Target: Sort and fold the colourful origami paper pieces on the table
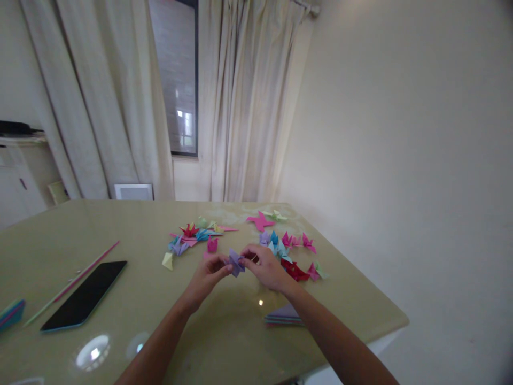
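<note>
Item: purple folded paper piece (235,262), held just above the table (132,224) near its middle, between both hands. Left hand (206,278): at 8 o'clock of the piece, thumb and fingertips pinched on its left edge. Right hand (266,270): at 4 o'clock of the piece, fingertips closed on its right side, forearm running off toward 5 o'clock. Surroundings, read from the piece: magenta folded figure (212,244) at 10 o'clock, near the left fingertips; lavender figure (179,246) and a small pale yellow figure (168,260) further out at 9 to 10 o'clock; red figure (189,230) beyond them at 10 o'clock; pink star shape (260,220) and light green figure (276,215) at 1 o'clock, well apart from the hands; blue figures (277,246) at 2 o'clock, just behind the right hand; dark red figure (295,271) at 3 o'clock, beside the right wrist. Stack of flat paper sheets (282,316) at 5 o'clock, partly under the right forearm. Black phone (84,294) lying flat at 8 o'clock, well apart, with a thin pink stick (86,271) alongside it. Cream curtains (248,107) and a window (182,80) at 12 o'clock, behind the table.
</note>
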Tool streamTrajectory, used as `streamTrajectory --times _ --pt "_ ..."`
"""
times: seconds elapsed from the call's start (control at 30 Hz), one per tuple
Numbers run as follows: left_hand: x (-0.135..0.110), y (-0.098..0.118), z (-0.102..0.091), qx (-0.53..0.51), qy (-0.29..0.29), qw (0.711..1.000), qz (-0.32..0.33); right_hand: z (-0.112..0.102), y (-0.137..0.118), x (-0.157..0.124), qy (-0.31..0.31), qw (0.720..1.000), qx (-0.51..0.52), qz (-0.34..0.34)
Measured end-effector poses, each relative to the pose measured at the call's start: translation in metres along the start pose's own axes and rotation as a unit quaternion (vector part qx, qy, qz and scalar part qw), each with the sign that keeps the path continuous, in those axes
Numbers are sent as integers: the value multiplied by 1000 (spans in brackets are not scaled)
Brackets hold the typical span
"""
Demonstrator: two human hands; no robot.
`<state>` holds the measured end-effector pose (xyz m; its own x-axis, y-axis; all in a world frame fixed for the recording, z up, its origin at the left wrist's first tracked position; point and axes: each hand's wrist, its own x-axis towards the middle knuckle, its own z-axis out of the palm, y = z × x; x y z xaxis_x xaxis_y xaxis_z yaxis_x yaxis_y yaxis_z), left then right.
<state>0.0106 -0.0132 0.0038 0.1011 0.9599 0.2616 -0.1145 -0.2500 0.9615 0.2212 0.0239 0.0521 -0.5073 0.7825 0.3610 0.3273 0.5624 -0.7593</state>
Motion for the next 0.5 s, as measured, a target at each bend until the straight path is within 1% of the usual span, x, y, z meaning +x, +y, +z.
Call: streamTrajectory --times 0.17,0.27,0.33,0.4,0.43,0.5 --pt "1 -2 1 20 15 1000 -4 1 1 -3 -23 998 61 0" --pt "1 -4 1 26 19 999 -3 3 -1 -5 -26 998 64 -8" --pt "3 -7 -2 60 30 998 0 0 -2 -7 -21 998 53 -13" --pt "6 -10 -9 149 61 987 3 -12 2 -9 1 1000 25 -13" --pt "7 -12 -14 199 80 977 3 -22 6 -10 19 1000 -10 -10" --pt "10 -17 -24 282 115 953 -2 -50 17 -12 61 992 -108 5"
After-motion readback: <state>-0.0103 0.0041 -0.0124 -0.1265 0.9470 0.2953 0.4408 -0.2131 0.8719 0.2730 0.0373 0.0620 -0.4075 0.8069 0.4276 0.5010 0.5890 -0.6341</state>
